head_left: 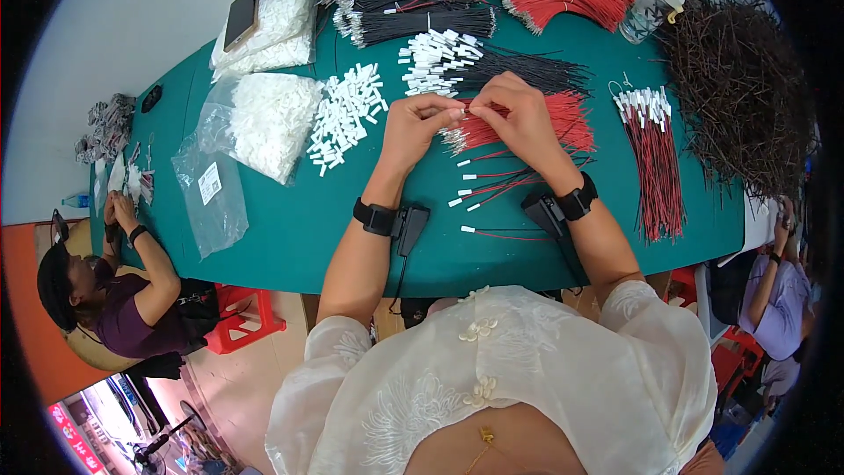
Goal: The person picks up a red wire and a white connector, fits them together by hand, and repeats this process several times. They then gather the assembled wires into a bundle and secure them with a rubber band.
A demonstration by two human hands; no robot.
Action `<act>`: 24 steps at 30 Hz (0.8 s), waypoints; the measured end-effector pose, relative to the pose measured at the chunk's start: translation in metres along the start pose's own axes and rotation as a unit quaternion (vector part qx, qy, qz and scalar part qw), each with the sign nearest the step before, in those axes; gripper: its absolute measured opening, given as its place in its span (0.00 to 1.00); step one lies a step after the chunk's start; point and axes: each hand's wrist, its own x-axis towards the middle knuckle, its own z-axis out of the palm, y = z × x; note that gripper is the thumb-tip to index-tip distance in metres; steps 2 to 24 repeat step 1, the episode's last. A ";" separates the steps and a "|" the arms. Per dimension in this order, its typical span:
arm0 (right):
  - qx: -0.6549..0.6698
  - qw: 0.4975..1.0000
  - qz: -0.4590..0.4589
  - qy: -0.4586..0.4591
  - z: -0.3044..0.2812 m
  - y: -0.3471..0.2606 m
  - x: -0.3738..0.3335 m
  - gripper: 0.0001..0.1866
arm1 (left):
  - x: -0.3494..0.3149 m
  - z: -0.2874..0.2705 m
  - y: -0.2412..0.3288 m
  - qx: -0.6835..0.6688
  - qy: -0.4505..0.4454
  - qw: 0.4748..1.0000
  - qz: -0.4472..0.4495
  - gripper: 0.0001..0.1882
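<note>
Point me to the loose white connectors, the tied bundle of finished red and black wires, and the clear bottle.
Loose white connectors [347,114], head view: middle of the pile.
Tied wire bundle [659,167], head view: mid-length of the red and black strands.
Clear bottle [649,9], head view: its transparent body.

The tabletop [290,237] is covered in matt green cloth. White plastic connectors [345,114] are seen beside glossy clear plastic bags [211,198]; smooth plastic-sheathed red wires [563,123] are tipped in bare metal.

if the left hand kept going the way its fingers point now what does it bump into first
Probably the right hand: the left hand points rightward, fingertips nearly meeting it over the red wires. Depth is unclear.
</note>
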 end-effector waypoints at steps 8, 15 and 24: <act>0.003 1.000 0.000 0.002 0.001 0.001 0.000 0.03 | 0.000 0.000 -0.001 -0.005 -0.002 1.000 0.004 0.08; 0.003 1.000 0.000 0.002 0.001 0.001 0.000 0.03 | 0.000 0.000 -0.001 -0.005 -0.002 1.000 0.004 0.08; 0.003 1.000 0.000 0.002 0.001 0.001 0.000 0.03 | 0.000 0.000 -0.001 -0.005 -0.002 1.000 0.004 0.08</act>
